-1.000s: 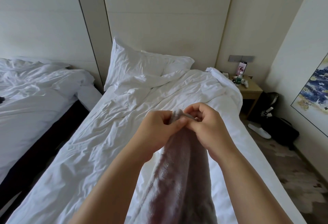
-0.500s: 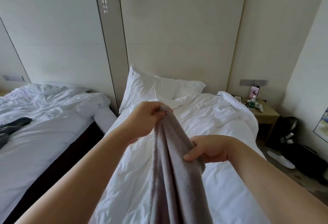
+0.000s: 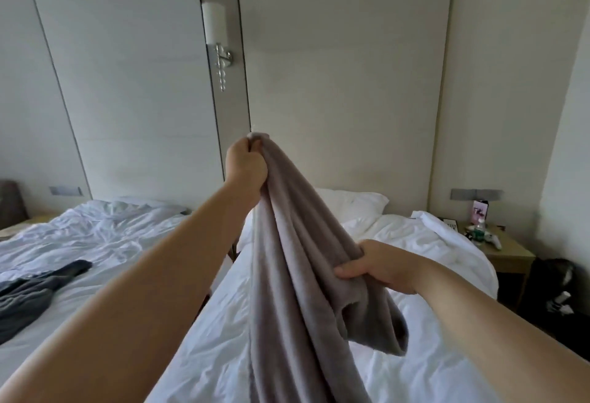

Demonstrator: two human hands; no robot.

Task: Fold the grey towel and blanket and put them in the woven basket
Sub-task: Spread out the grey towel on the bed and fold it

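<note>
The left hand (image 3: pixel 245 163) is raised high, fingers curled tight round the top corner of the grey cloth (image 3: pixel 297 275); whether it is the towel or the blanket cannot be told. The right hand (image 3: pixel 380 267), lower and to the right, grips a bunched edge. The cloth hangs in long folds above the white bed (image 3: pixel 431 370). A dark garment (image 3: pixel 28 294) lies on the left bed (image 3: pixel 95 233).
</note>
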